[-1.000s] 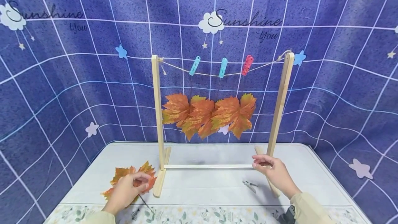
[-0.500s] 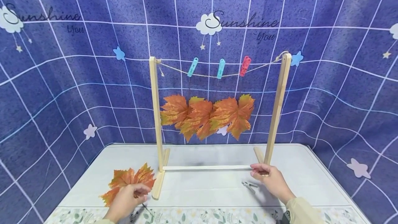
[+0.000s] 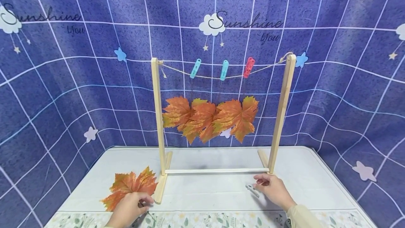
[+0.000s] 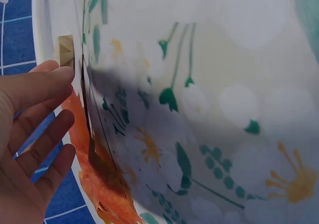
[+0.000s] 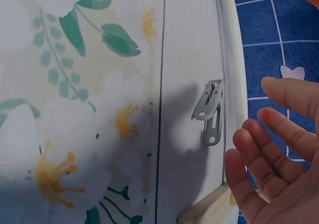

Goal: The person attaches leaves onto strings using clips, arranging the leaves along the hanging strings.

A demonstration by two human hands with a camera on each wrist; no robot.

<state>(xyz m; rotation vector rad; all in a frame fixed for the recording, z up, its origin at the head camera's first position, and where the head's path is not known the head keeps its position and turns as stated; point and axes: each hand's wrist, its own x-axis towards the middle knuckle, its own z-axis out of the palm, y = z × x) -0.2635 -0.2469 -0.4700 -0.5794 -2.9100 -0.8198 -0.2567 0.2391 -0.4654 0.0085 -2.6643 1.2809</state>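
In the head view, an orange artificial maple leaf [image 3: 131, 183] lies on the left of the table, its dark stem pointing towards the front. My left hand [image 3: 129, 207] is over the leaf's lower part, partly hiding it. The left wrist view shows its fingers loosely bent beside the stem [image 4: 85, 99], apart from it. At the right, my right hand [image 3: 274, 190] hovers beside a grey clothespin [image 3: 252, 190]. In the right wrist view, the relaxed fingers [image 5: 271, 176] stand apart from the clothespin [image 5: 202, 108], which lies flat on the white tabletop.
A wooden frame [image 3: 281, 115] stands mid-table with a sagging string [image 3: 209, 77]. Two blue clothespins [image 3: 224, 70] and a red clothespin [image 3: 249, 67] hold several maple leaves [image 3: 235, 115] on it. A low crossbar [image 3: 215, 171] joins the feet. Patterned curtain [image 3: 95, 62] surrounds the table [image 3: 202, 192].
My right hand has come down and towards the front, from the frame's right post to beside the grey clothespin. My left hand has moved slightly towards the front, near the leaf's stem.
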